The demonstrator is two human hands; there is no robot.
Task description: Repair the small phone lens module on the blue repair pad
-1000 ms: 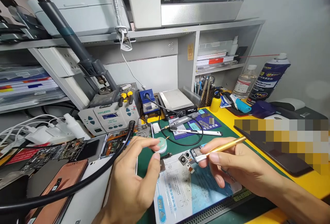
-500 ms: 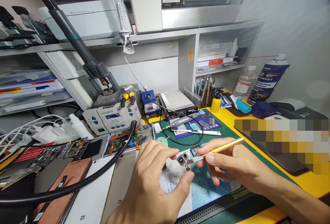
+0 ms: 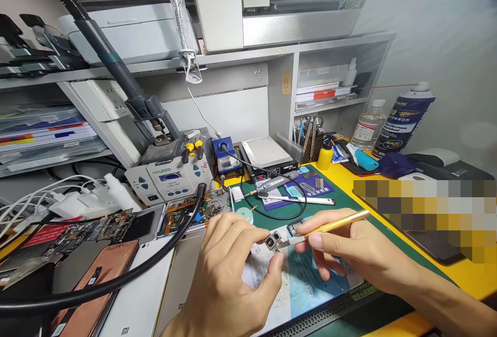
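My left hand (image 3: 236,269) is closed around a small dual-lens phone camera module (image 3: 271,241), holding it between fingertips and thumb. My right hand (image 3: 357,244) grips a craft knife (image 3: 337,226) with a gold handle like a pen. The knife's flat blade (image 3: 286,244) meets the lower right edge of the module. A small dark frame-like part (image 3: 295,227) shows just beyond the right fingertips; whether those fingers touch it I cannot tell. Below both hands lies a printed blue and white sheet (image 3: 306,295) on a green mat (image 3: 345,194).
Phone backs (image 3: 134,295) and circuit boards (image 3: 116,225) crowd the left, crossed by a thick black hose (image 3: 155,259). A rework station (image 3: 174,176) stands behind. A white-handled brush (image 3: 306,200) and a looped cable (image 3: 275,217) lie beyond the hands. A spray can (image 3: 404,122) stands at right.
The left thumb has moved up and in toward the camera module. The module has shifted slightly left and its tilt has changed a little. The knife stays against its edge.
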